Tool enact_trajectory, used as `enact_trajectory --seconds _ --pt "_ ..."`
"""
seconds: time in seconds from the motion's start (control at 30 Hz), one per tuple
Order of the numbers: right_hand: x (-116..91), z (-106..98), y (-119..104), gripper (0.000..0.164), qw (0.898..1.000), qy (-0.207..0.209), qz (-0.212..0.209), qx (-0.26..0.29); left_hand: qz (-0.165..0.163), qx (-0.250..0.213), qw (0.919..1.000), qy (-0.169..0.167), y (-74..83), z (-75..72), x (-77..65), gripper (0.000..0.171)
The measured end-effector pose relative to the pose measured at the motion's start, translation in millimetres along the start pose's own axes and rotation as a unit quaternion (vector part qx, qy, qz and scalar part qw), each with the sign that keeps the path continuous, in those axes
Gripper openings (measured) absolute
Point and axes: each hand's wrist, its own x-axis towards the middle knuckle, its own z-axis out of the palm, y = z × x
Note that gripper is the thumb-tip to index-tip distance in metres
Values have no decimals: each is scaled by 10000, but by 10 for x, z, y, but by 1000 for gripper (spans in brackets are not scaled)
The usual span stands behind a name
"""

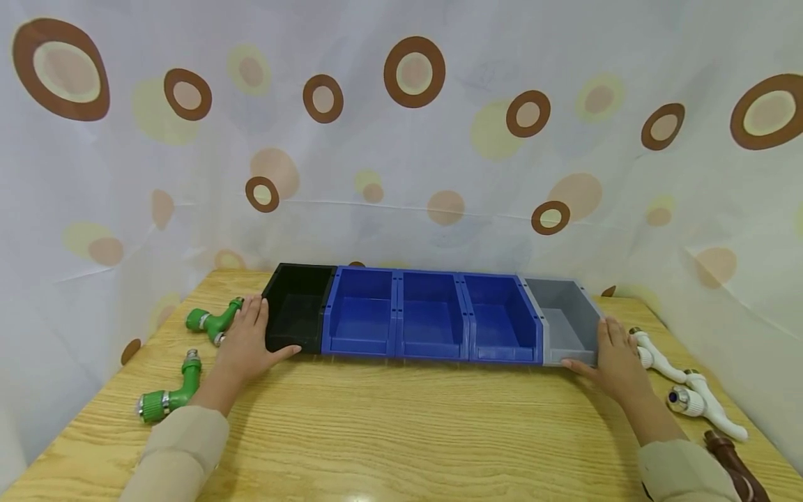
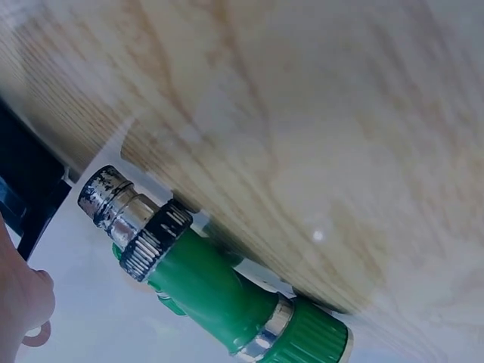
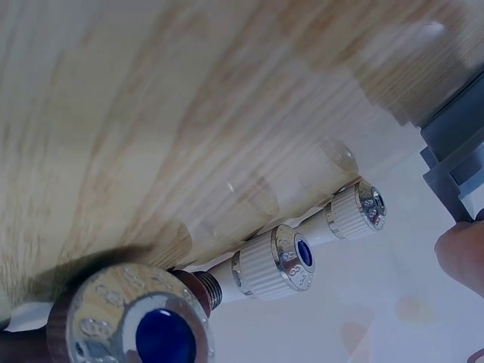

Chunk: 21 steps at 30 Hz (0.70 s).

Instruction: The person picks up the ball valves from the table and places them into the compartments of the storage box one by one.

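Observation:
A row of open-fronted storage bins spans the back of the table: a black bin at the left end, three blue bins in the middle and a grey bin at the right end. My left hand lies along the black bin's outer side, fingers pointing away from me and thumb at its front edge. On the other end, my right hand touches the grey bin the same way, thumb across its front lip. In the right wrist view, a fingertip shows beside the grey bin's corner.
Left of the bins lie two green plastic taps with metal ends. Two white taps and a brown one lie along the right side of the wooden table. A patterned curtain hangs behind.

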Motion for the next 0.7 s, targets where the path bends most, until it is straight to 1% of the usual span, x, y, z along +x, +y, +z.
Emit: enact_trajectory --seconds 0.13,0.3,0.43,0.7 --pt "-20 -2 -1 109 10000 55 -31 -25 -33 -66 10000 62 6 -1 -23 106" --pt "-43 12 16 109 9998 173 -117 -28 -51 -150 9999 25 0 4 -40 107" --pt "-53 26 30 109 9995 265 -177 -69 -27 -109 9999 56 -5 6 -54 107" --pt "-78 18 10 110 9995 256 -146 -140 11 -60 9999 95 10 -14 -96 106"
